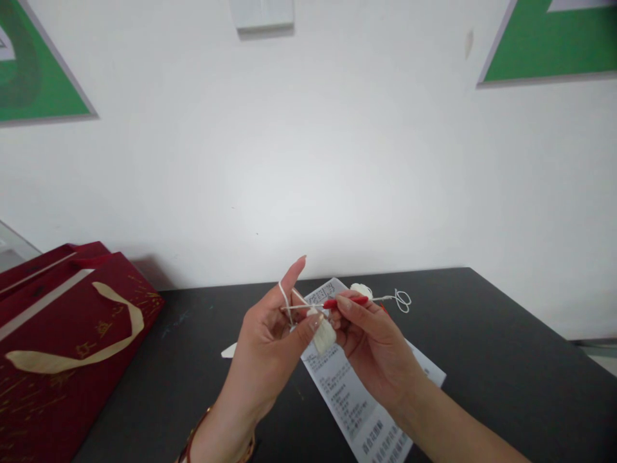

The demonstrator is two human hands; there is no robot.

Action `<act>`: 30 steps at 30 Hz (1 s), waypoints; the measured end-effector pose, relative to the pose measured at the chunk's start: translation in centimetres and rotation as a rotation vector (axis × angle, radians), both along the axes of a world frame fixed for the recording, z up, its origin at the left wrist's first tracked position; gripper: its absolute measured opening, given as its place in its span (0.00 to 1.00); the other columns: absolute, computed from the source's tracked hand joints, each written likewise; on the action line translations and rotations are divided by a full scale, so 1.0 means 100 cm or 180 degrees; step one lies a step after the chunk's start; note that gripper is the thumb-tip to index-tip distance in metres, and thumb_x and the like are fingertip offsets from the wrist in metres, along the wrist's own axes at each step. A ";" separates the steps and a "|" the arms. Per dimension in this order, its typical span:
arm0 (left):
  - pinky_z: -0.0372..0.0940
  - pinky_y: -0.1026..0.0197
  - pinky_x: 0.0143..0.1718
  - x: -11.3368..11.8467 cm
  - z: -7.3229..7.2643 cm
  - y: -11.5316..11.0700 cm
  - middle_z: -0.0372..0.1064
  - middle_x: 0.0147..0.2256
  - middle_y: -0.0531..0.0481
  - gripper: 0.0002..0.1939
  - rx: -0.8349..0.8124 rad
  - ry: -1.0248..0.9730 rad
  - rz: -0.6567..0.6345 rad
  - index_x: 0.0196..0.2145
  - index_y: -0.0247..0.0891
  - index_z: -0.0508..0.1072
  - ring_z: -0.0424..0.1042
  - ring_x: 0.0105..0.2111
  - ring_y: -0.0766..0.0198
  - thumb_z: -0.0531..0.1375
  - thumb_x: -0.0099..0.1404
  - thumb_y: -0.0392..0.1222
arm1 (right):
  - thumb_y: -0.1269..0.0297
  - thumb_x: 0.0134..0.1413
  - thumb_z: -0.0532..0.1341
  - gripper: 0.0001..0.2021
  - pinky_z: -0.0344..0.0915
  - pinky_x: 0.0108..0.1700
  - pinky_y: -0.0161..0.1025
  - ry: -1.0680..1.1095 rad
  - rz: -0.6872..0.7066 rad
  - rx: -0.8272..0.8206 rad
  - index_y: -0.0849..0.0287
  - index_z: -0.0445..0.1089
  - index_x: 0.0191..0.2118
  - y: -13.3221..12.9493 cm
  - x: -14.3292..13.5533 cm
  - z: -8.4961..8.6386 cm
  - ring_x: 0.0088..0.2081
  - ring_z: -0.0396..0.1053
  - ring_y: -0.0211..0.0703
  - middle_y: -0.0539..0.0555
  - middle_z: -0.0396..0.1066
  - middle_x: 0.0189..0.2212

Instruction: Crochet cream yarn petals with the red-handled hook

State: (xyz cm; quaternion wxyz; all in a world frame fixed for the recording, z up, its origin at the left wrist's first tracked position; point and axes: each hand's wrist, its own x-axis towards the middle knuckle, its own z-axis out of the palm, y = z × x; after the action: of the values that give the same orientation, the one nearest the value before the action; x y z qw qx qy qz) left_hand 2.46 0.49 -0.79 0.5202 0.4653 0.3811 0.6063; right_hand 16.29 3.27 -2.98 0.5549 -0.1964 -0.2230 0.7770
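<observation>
A small cream crocheted piece (324,337) is pinched between the thumb and fingers of my left hand (272,337). White yarn (284,294) loops round the raised index finger of that hand. My right hand (373,341) grips a crochet hook with a red handle (359,300), its thin shaft pointing left across the yarn above the piece. The fingertips of my right hand are close to the piece's right side. Part of the hook's tip is lost among the yarn and fingers.
Beneath my hands, a printed sheet (337,392) lies on the black table (202,360). A white yarn ball (361,290) and a loose yarn loop (403,300) are behind my right hand. Dark red gift bags (72,321) stand at the left. A white wall rises behind.
</observation>
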 end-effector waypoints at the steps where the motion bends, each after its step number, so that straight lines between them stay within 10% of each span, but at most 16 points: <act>1: 0.64 0.70 0.31 0.000 0.000 0.000 0.66 0.26 0.59 0.30 -0.0025 -0.0014 -0.0040 0.57 0.54 0.72 0.65 0.27 0.73 0.69 0.58 0.34 | 0.69 0.44 0.74 0.08 0.71 0.28 0.25 -0.0003 -0.0028 0.0020 0.63 0.76 0.26 0.000 0.000 0.000 0.22 0.70 0.29 0.51 0.78 0.23; 30: 0.63 0.64 0.31 -0.007 0.006 -0.010 0.66 0.24 0.59 0.31 -0.0165 0.0443 -0.0099 0.59 0.46 0.69 0.67 0.24 0.70 0.68 0.59 0.35 | 0.60 0.51 0.70 0.09 0.76 0.29 0.32 -0.0243 -0.0156 0.0743 0.60 0.75 0.28 0.011 0.011 -0.001 0.23 0.68 0.32 0.46 0.73 0.22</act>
State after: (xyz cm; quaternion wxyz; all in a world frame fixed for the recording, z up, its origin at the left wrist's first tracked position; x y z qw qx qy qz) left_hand 1.76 -0.50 -0.23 0.5137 0.4986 0.4245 0.5543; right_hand 17.34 4.35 -3.05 0.5839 -0.1653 -0.3281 0.7239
